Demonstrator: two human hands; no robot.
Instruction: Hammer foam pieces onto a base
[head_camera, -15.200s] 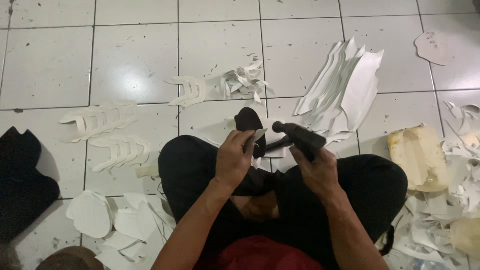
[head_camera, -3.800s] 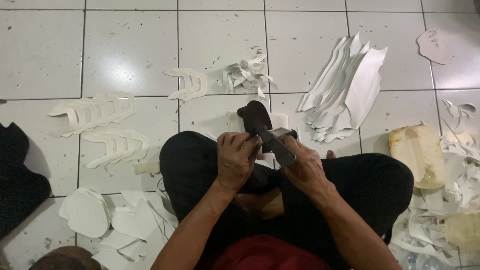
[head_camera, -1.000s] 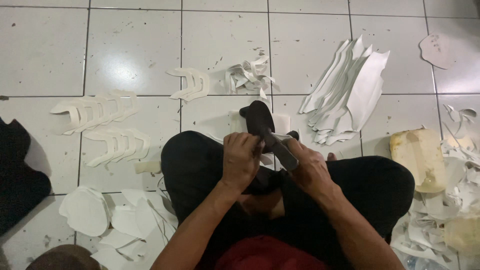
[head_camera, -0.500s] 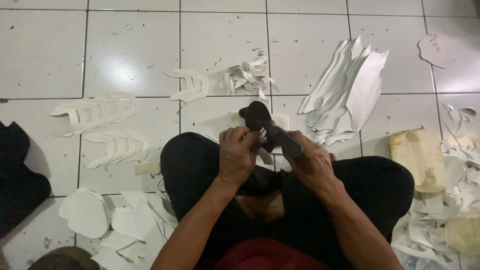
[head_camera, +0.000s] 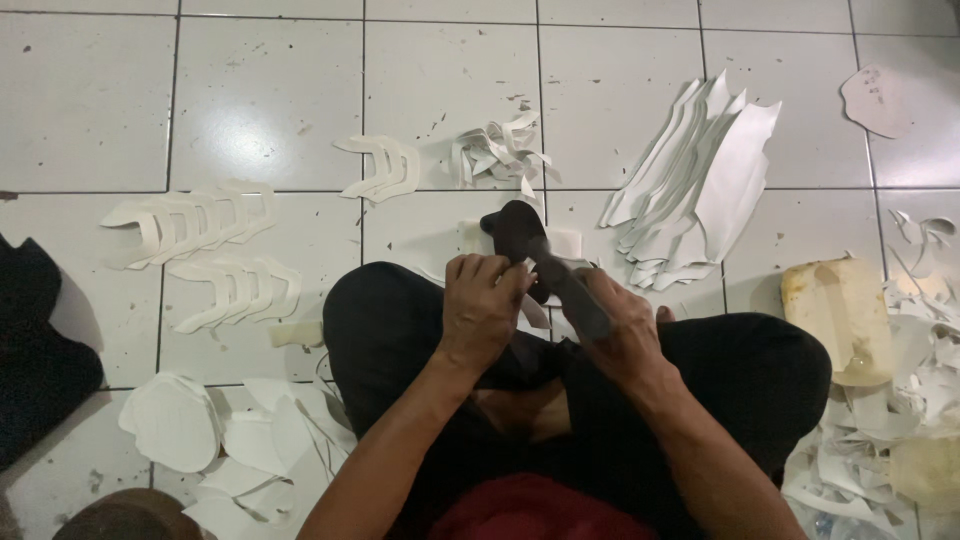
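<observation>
White tiled floor (head_camera: 270, 90), person seated cross-legged on it in black trousers (head_camera: 400, 330). Large fan of white cut sheets (head_camera: 700, 185) lies upper right; rows of curved white cut pieces (head_camera: 195, 215) at left; heap of white offcuts (head_camera: 900, 400) lower right beside a yellowish block (head_camera: 835, 310). Over the lap — a dark shaped piece (head_camera: 515, 230), held up above the knees. Left hand (head_camera: 480, 310) closed round its lower edge, fingers curled over it. Right hand (head_camera: 625, 330) wrapped tight round a dark tool (head_camera: 570, 290) — tip meets the dark piece.
</observation>
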